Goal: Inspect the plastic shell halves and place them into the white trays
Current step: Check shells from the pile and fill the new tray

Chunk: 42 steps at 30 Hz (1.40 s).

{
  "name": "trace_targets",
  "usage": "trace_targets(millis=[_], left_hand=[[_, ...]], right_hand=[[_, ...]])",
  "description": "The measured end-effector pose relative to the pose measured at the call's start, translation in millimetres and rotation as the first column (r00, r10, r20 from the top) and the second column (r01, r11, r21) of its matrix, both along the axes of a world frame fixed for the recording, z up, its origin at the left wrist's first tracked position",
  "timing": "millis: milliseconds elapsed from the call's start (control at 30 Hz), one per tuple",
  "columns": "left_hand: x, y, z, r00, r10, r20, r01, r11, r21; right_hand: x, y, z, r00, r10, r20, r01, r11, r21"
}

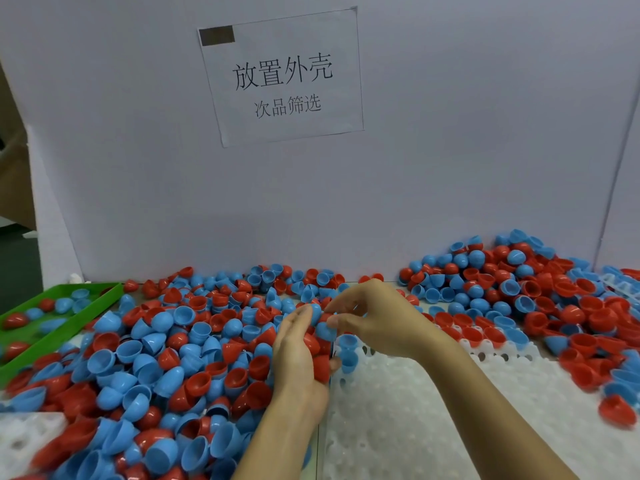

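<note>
A large heap of red and blue plastic shell halves (166, 362) covers the table. My left hand (298, 355) cups several red and blue shells (320, 358) against its palm, thumb curled under them. My right hand (374, 320) reaches in from the right and pinches a blue shell (325, 330) at the top of that handful. A white tray (408, 420) with round pockets lies below my right forearm. A few red and blue shells (467, 332) sit in the tray's far rows, and two blue shells (348, 351) stand at its left edge.
A green tray (48, 327) at the left holds a few shells. Another pile of shells (540, 292) rises at the back right. A second white tray (24, 434) shows at the lower left. A grey partition with a paper sign (282, 77) closes the back.
</note>
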<state>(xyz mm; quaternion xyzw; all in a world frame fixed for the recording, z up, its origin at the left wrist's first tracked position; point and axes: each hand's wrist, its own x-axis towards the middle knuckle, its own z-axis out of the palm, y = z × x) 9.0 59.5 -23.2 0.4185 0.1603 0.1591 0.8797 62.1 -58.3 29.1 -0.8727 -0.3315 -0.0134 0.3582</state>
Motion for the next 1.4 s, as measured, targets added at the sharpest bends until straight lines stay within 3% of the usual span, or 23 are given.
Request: trace_targets(millis=[200, 533, 667, 767, 1000, 1167, 1233, 1267, 1300, 1333, 1367, 1400], left_hand=[[-2.1, -3.3, 0.8, 0.999, -0.048, 0.018, 0.048, 0.999, 0.022], [-2.6, -2.6, 0.9, 0.997, -0.060, 0.045, 0.059, 0.998, 0.030], [-2.5, -2.4, 1.1, 0.996, -0.071, 0.048, 0.069, 0.997, 0.041], [-2.2, -2.1, 1.3, 0.996, -0.077, 0.036, 0.076, 0.997, 0.034], [-2.1, -5.3, 1.9, 0.996, -0.091, 0.023, 0.090, 0.994, 0.062], [-0.7, -4.6, 1.0, 0.997, -0.077, 0.017, 0.076, 0.995, 0.060], [-0.4, -4.5, 0.3, 0.998, -0.070, 0.003, 0.070, 0.995, 0.068], [-0.3, -4.7, -0.2, 0.998, -0.070, -0.005, 0.070, 0.995, 0.074], [-0.4, -4.9, -0.8, 0.998, -0.067, -0.016, 0.068, 0.994, 0.081], [-0.5, -5.3, -1.1, 0.998, -0.062, -0.028, 0.064, 0.994, 0.088], [-0.8, -5.5, -1.2, 0.998, -0.056, -0.041, 0.060, 0.994, 0.096], [-1.2, -5.4, -1.0, 0.997, -0.053, -0.048, 0.058, 0.993, 0.102]], right_hand=[[4.8, -7.9, 1.4, 0.999, -0.039, -0.029, 0.042, 0.994, 0.097], [5.0, -13.6, 2.7, 0.961, -0.027, -0.274, 0.129, 0.923, 0.362], [3.5, -12.2, 2.7, 0.960, -0.043, -0.276, 0.143, 0.925, 0.352], [5.7, -14.8, 2.9, 0.959, -0.098, -0.265, 0.170, 0.949, 0.266], [14.6, -54.5, 15.6, 0.941, -0.242, -0.238, 0.216, 0.968, -0.130], [11.2, -90.0, 31.8, 0.874, -0.412, -0.258, 0.222, 0.811, -0.542], [5.1, -90.1, 37.4, 0.869, -0.431, -0.245, 0.194, 0.751, -0.631], [2.4, -85.2, 39.6, 0.910, -0.368, -0.188, 0.205, 0.797, -0.568], [0.6, -75.8, 40.2, 0.958, -0.252, -0.139, 0.183, 0.906, -0.382], [-5.3, -63.7, 41.9, 0.983, -0.089, -0.162, 0.075, 0.993, -0.088], [-10.9, -51.1, 43.4, 0.963, 0.105, -0.247, -0.049, 0.974, 0.221], [-15.4, -39.9, 45.2, 0.916, 0.275, -0.293, -0.144, 0.906, 0.398]])
